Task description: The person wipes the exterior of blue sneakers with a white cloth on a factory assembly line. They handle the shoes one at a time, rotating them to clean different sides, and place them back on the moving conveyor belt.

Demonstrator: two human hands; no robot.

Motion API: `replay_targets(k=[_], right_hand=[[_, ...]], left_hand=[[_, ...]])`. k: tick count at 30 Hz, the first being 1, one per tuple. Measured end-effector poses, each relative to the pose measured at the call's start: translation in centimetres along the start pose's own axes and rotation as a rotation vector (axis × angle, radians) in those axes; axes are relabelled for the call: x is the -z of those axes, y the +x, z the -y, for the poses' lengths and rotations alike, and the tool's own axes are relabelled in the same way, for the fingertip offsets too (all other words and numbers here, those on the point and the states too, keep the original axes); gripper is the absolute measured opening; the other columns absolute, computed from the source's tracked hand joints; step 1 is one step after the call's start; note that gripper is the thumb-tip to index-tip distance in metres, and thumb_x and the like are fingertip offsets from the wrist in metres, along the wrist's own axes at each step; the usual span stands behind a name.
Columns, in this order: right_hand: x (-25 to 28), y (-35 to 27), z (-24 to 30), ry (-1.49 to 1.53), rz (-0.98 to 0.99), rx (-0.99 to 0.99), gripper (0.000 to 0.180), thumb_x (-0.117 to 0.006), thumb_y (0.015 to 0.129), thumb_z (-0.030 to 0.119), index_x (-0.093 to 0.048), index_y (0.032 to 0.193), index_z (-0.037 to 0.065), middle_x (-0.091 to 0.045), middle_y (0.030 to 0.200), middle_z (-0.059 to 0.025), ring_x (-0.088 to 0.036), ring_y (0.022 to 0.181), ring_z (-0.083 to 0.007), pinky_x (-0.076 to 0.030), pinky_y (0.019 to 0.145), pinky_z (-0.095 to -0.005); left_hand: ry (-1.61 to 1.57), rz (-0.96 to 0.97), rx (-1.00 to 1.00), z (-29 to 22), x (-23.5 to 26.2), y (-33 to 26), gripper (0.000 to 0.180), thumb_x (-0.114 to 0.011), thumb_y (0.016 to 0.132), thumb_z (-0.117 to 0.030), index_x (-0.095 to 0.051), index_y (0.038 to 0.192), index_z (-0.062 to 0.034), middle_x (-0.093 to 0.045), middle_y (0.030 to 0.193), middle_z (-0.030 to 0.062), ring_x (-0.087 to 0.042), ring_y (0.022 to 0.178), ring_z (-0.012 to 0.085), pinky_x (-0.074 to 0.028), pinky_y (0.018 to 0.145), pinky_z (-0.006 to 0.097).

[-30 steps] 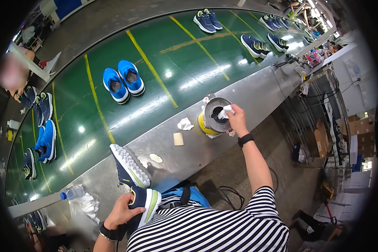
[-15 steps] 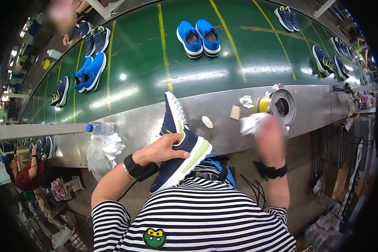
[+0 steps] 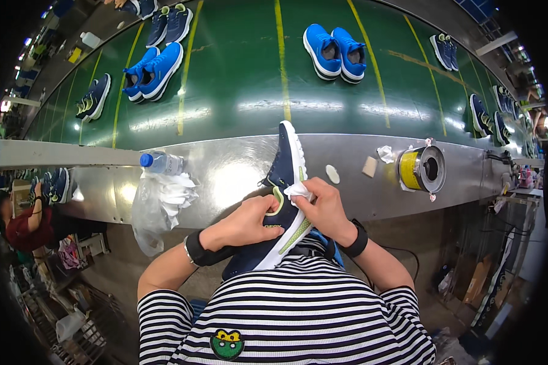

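Note:
Two navy sports shoes with white soles and lime trim are together in front of me. The upper navy shoe (image 3: 280, 159) points its toe away over the metal ledge. The lower navy shoe (image 3: 249, 258) points back toward my striped shirt. My left hand (image 3: 246, 222) is closed on the shoes where they meet, its fingers at the lime collar. In my right hand (image 3: 324, 208) a white wad of cloth or tissue (image 3: 298, 190) is pinched and touches the shoes near their heels. Part of both shoes is hidden by my hands.
A metal ledge (image 3: 225, 182) borders the green conveyor (image 3: 237, 79), which carries blue shoes (image 3: 335, 55) and navy shoes (image 3: 94, 97). On the ledge are a yellow can (image 3: 410, 170), a beige block (image 3: 369, 166), a white oval piece (image 3: 332, 174), a bottle (image 3: 161, 162) and white tissues in a bag (image 3: 164, 198).
My right hand has come from beside the yellow can to the shoes, bringing the white wad. The shoes have turned slightly in my left hand. The view has shifted.

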State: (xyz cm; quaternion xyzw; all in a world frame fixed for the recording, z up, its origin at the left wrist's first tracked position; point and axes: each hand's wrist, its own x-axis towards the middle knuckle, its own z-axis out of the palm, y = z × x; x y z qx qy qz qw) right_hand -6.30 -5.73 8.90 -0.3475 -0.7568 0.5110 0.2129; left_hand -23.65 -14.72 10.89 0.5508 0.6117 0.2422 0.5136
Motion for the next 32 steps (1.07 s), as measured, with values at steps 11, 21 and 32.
replay_targets(k=[11,21,32], right_hand=[[-2.9,-0.1,1.7,0.03,0.029,0.128,0.014,-0.063,0.071,0.004,-0.062,0.084,0.0,-0.056,0.073,-0.0113,-0.056,0.062,-0.023,-0.043,0.057,-0.0308],[-3.9,0.3,1.7,0.019,0.07,0.04,0.012,-0.061,0.07,0.002,-0.062,0.083,0.0,-0.056,0.074,-0.0112,-0.056,0.064,-0.0244,-0.043,0.059,-0.0312],[-4.1,1.5,-0.5,0.015,0.149,-0.078,0.014,-0.062,0.072,0.003,-0.062,0.086,0.0,-0.056,0.078,-0.0105,-0.058,0.069,-0.0239,-0.045,0.061,-0.0313]], left_hand=[[0.032,-0.017,-0.041,1.5,2.0,-2.3,0.032,-0.07,0.067,-0.015,-0.048,0.085,0.0001,-0.052,0.077,0.0156,-0.05,0.075,0.031,-0.04,0.069,0.037],[-0.035,0.001,0.022,2.3,2.1,-2.6,0.033,-0.071,0.068,-0.015,-0.048,0.088,-0.0003,-0.052,0.083,0.0162,-0.051,0.078,0.0306,-0.041,0.07,0.036],[-0.105,-0.003,0.078,3.0,1.3,-3.1,0.035,-0.071,0.069,-0.016,-0.05,0.093,-0.0011,-0.053,0.087,0.0158,-0.053,0.082,0.0303,-0.043,0.073,0.035]])
